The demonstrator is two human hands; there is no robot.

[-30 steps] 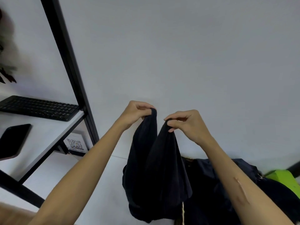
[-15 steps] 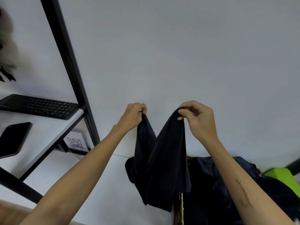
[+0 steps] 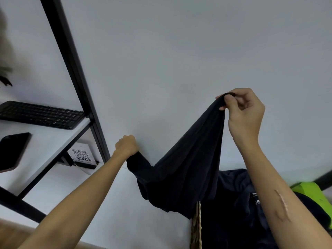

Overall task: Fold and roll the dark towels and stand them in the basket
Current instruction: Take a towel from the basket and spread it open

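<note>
A dark towel hangs in the air in front of a grey wall, stretched slantwise between both hands. My right hand pinches its upper corner high on the right. My left hand grips the other end lower down on the left. More dark towels lie heaped below on the right, partly behind my right forearm. A strip of woven basket shows at the bottom, just under the hanging towel.
A black-framed shelf stands at the left with a white board holding a black keyboard and a dark phone. A card with a QR code sits under it. Something bright green lies at the far right.
My hands have moved apart: the right one rose and went right with its corner, the left one dropped and went left. The towel is now pulled out slantwise between them.
</note>
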